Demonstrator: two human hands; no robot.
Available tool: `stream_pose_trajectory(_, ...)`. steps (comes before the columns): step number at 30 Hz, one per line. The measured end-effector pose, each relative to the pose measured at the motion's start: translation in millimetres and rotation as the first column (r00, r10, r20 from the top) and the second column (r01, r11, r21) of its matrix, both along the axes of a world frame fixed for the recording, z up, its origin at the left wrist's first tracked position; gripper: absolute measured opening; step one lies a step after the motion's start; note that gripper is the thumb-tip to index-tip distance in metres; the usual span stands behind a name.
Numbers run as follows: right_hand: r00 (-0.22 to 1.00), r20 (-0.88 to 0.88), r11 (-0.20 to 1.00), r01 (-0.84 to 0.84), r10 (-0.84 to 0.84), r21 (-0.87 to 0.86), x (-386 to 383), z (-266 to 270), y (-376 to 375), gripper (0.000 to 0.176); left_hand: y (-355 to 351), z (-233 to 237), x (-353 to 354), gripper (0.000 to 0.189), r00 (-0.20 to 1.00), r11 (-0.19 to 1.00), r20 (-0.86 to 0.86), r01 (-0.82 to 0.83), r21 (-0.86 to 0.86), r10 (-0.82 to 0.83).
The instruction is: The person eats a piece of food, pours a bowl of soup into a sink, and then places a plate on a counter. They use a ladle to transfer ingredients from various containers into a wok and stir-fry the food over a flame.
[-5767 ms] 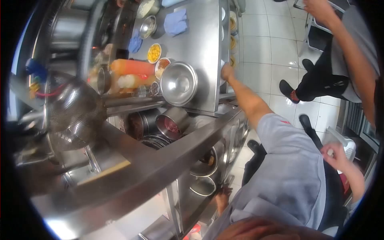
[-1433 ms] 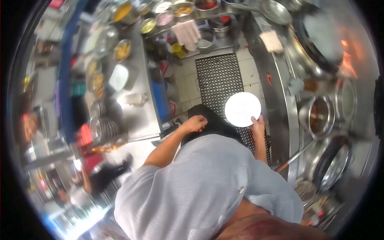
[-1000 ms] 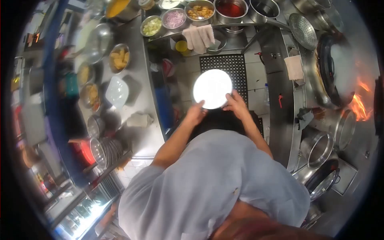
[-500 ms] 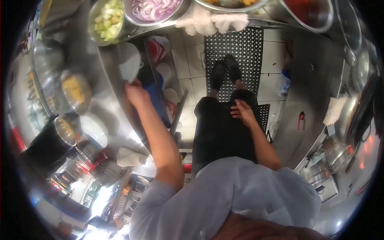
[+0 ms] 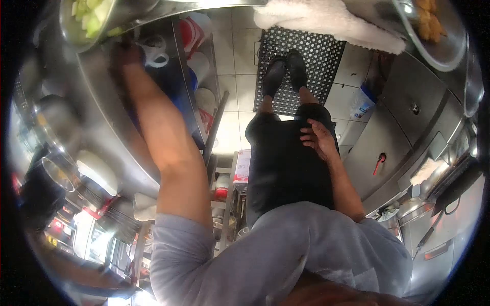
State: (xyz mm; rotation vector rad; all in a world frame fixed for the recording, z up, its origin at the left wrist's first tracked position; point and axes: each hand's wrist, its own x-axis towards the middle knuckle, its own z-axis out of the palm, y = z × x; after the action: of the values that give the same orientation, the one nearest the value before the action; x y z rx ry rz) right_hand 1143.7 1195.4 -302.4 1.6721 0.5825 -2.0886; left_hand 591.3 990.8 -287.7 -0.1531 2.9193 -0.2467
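Note:
My left arm reaches forward under the counter edge on the left, and my left hand (image 5: pixel 127 55) is dark and blurred there. Right beside it is a white jug-like vessel (image 5: pixel 154 53) with a loop handle. I cannot tell whether the fingers grip anything. My right hand (image 5: pixel 319 138) hangs in front of the black apron (image 5: pixel 291 168), fingers loosely apart and nothing in them. Just above the left hand, a metal bowl (image 5: pixel 68 31) with cut pale green pieces (image 5: pixel 93 15) stands on the counter.
A white towel (image 5: pixel 326 20) hangs over the front counter edge. A metal bowl (image 5: pixel 454 58) with orange-brown pieces stands front right. Below lies a perforated black mat (image 5: pixel 301 97) on tiles. Red-and-white containers (image 5: pixel 196 33) fill the lower left shelf; a white bowl (image 5: pixel 98 171) stands left.
My left hand has moved forward and left, deeper into the shadow beside the white vessel. The view has shifted, and the bowl of sliced onion has left it. My right hand stays open near the apron.

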Motion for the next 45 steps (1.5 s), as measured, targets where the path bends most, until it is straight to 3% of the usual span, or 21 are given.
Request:
stream_pose_trajectory(3, 1.000, 0.011, 1.000, 0.008, -0.008, -0.012, -1, -2, 1, 0.049, -12, -2, 8, 0.074, 0.999, 0.999, 0.039, 0.026, -0.031, -0.025)
stream_pose_trajectory(6, 1.000, 0.014, 0.999, 0.027, -0.027, -0.021, -5, -2, 2, 0.049, -19, 15, 70, 0.063, 0.932, 0.879, -0.157, 0.361, 0.312, -0.327)
stream_pose_trajectory(7, 0.999, 0.019, 0.999, 0.039, -0.039, -0.021, -6, -1, 1, 0.049, 6, 19, 99, 0.056, 0.978, 0.702, -0.178, 0.053, 0.710, 0.105)
stream_pose_trajectory(8, 0.999, 0.017, 0.999, 0.038, -0.038, -0.025, -5, -3, 1, 0.049, 19, 20, 113, 0.052, 0.872, 0.273, -0.003, -0.151, 0.950, 0.489)
stream_pose_trajectory(9, 0.999, -0.001, 0.999, 0.034, -0.034, -0.028, -3, -5, 0, 0.050, 5, 5, 118, 0.052, 0.872, 0.276, -0.007, -0.147, 0.950, 0.489)
stream_pose_trajectory(11, 0.999, -0.026, 0.999, 0.024, -0.025, -0.035, -2, -9, 1, 0.051, -36, -42, 129, 0.043, 0.929, 0.784, -0.317, 0.338, 0.521, -0.190)
stream_pose_trajectory(14, 1.000, 0.000, 0.999, 0.012, -0.012, -0.035, -6, -7, 0, 0.043, -14, -43, 125, 0.035, 0.913, 0.841, -0.406, 0.184, 0.509, 0.045)
stream_pose_trajectory(17, 1.000, 0.014, 0.999, -0.013, 0.013, -0.034, -17, -16, -3, 0.038, -13, -34, 124, 0.031, 0.933, 0.806, -0.344, 0.124, 0.579, 0.103)
stream_pose_trajectory(19, 0.754, -0.139, 0.733, -0.551, 0.642, 0.399, -51, -42, -22, 0.033, -17, -30, 142, 0.030, 0.938, 0.853, -0.336, 0.110, 0.510, 0.080)
stream_pose_trajectory(20, 0.787, -0.351, 0.813, -0.302, 0.507, 0.497, -111, -32, -33, 0.033, -18, -27, 149, 0.029, 0.940, 0.888, -0.336, 0.102, 0.447, 0.061)
stream_pose_trajectory(26, 0.205, -0.216, 0.273, -0.312, 0.954, 0.910, -436, 3, -63, 0.034, -30, -15, 179, 0.025, 0.948, 0.803, -0.234, -0.034, 0.595, 0.214)
stream_pose_trajectory(28, 0.774, -0.227, 0.236, 0.103, 0.591, 0.966, -485, 14, -111, 0.041, -59, -42, 184, 0.028, 0.845, 0.893, -0.528, 0.298, 0.336, -0.083)
stream_pose_trajectory(29, 0.788, -0.229, 0.213, 0.127, 0.572, 0.969, -514, -7, -112, 0.041, -52, -31, 176, 0.031, 0.929, 0.834, -0.354, 0.114, 0.541, 0.103)
stream_pose_trajectory(31, 0.252, -0.344, 0.374, -0.081, 0.905, 0.924, -554, -60, -127, 0.035, -35, -12, 204, 0.034, 0.923, 0.699, -0.125, -0.181, 0.691, 0.363)
stream_pose_trajectory(32, 0.260, -0.350, 0.379, -0.068, 0.900, 0.923, -557, -67, -141, 0.035, -30, -6, 206, 0.037, 0.926, 0.672, -0.118, -0.167, 0.722, 0.357)
stream_pose_trajectory(34, 0.581, -0.030, -0.241, 0.384, 0.813, 0.891, -558, -85, -145, 0.023, -25, -12, 207, 0.040, 0.935, 0.616, -0.096, -0.145, 0.774, 0.341)
stream_pose_trajectory(37, 0.502, -0.054, -0.116, 0.301, 0.863, 0.946, -533, -47, -117, 0.022, -36, -14, 222, 0.044, 0.912, 0.785, -0.395, 0.165, 0.597, 0.108)
stream_pose_trajectory(40, 0.624, 0.025, -0.377, 0.439, 0.781, 0.816, -549, -73, -136, 0.024, -20, 10, 246, 0.042, 0.897, 0.700, -0.311, 0.003, 0.714, 0.313)
stream_pose_trajectory(42, 0.576, 0.032, -0.284, 0.354, 0.817, 0.891, -550, -79, -149, 0.023, -35, 6, 289, 0.044, 0.881, 0.441, 0.059, -0.292, 0.849, 0.470)
stream_pose_trajectory(44, 0.439, 0.014, -0.136, 0.248, 0.898, 0.959, -547, -78, -143, 0.028, -74, -36, 343, 0.043, 0.976, 0.531, -0.011, -0.108, 0.841, 0.216)
stream_pose_trajectory(45, 0.454, -0.041, -0.089, 0.262, 0.890, 0.961, -549, -87, -151, 0.030, -64, -21, 355, 0.041, 0.963, 0.574, 0.207, -0.269, 0.773, 0.172)
